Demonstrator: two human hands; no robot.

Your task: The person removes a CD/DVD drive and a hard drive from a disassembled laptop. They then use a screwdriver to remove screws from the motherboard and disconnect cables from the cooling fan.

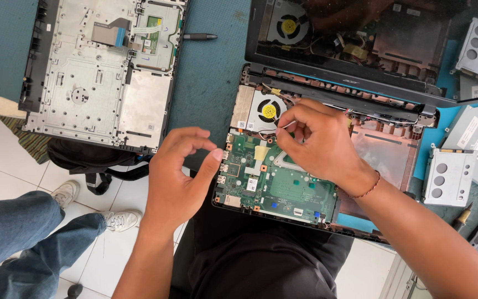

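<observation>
My right hand (313, 138) is over the open laptop base (385, 149), fingers closed in a pinch on a thin pale wire (284, 126) just beside the cooling fan (266, 112). Thumb and forefinger only, probably because the wire is fine and sits among other small parts; the rest of the hand stays clear of the board.

My left hand (178, 171) hangs at the left edge of the base, fingers curled, thumb and forefinger tips nearly meeting. It grips nothing that I can see, and I cannot tell whether it touches the base.

The base lies at the near edge of the blue mat (211, 72), in front of my lap, so both hands reach it from above. Its green circuit board (278, 180) is bare: ports down the left side, a strip of yellowish tape near the top. The fan is round with a yellow centre label, next to a metal heat fin block (243, 107).

Set aside on the mat: a keyboard panel (100, 72) turned underside up at far left, a pen (197, 37), metal drive brackets (448, 177) at right. Another person's jeans and pale shoes (123, 219) show at lower left.
</observation>
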